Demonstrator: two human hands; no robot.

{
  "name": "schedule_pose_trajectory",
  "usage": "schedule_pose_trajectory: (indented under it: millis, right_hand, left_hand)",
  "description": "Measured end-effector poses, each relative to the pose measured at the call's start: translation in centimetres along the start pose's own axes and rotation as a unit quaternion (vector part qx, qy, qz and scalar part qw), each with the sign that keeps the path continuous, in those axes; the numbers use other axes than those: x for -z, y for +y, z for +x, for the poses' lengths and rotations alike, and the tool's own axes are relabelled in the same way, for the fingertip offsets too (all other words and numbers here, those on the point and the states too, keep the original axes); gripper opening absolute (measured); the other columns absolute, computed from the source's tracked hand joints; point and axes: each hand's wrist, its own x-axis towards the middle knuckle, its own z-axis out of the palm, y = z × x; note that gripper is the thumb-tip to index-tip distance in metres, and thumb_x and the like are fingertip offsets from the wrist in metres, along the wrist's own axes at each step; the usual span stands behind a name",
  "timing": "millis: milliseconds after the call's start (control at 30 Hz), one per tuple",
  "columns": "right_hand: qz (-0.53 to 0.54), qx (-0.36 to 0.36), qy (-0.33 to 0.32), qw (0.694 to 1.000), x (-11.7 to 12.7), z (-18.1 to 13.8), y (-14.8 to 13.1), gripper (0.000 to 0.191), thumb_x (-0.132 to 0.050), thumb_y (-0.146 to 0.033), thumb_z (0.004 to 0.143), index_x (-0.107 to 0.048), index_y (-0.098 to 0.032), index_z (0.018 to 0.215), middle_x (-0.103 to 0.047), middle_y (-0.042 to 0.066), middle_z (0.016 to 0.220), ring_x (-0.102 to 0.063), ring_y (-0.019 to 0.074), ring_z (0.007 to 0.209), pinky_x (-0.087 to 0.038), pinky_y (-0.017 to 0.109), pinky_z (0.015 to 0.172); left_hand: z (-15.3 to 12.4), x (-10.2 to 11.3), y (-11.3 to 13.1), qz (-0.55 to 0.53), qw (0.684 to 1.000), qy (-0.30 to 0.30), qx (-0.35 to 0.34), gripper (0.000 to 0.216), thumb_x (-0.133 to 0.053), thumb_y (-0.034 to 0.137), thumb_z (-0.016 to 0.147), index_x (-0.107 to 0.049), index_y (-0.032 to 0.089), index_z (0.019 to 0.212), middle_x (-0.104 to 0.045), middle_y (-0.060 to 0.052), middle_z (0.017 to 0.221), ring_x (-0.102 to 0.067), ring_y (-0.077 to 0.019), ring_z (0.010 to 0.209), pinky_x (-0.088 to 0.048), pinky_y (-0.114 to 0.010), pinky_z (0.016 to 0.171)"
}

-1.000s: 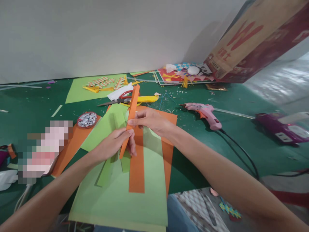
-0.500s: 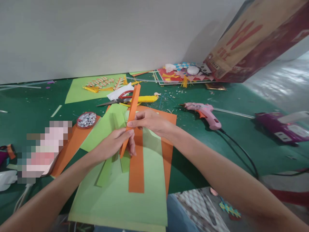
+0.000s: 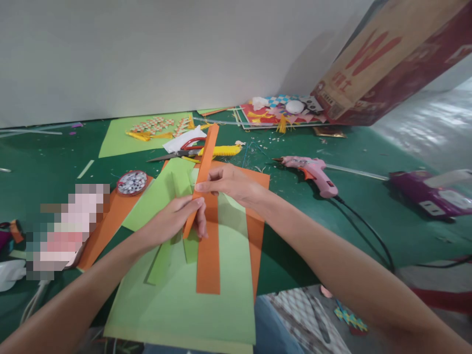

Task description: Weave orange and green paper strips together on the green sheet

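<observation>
"Orange paper strip, the narrow one: where is it?"

"Between both hands, held up at a slant, its upper end pointing away from them. The left hand pinches it low, thumb on top; the right hand grips it just above, between thumb and fingers."

"And below them?"

"A wider orange strip lies on a pale green sheet, with brighter green strips beneath the left hand."

"What else is on the counter?"

"Scissors just beyond the hands, a pink glue gun right of the right hand, and a round box of googly eyes off to the left hand's left."
</observation>
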Motion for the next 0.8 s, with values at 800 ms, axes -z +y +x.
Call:
schedule_pose_trajectory:
  millis: [800]
  right_hand:
    - [-0.006,0.002,0.010,1.000,0.30,0.20,0.13,0.031,-0.075,-0.039,0.059,-0.054,-0.017,0.055,-0.046,-0.004,0.053,-0.040,0.0081,0.052,-0.028,0.026,0.049]
  left_hand:
    - [-0.04,0.06,-0.35,-0.007,1.000,-0.006,-0.009,0.037,-0.033,0.034,0.096,-0.048,0.018,0.067,-0.063,0.002,0.057,-0.063,-0.0143,0.061,-0.045,-0.027,0.065]
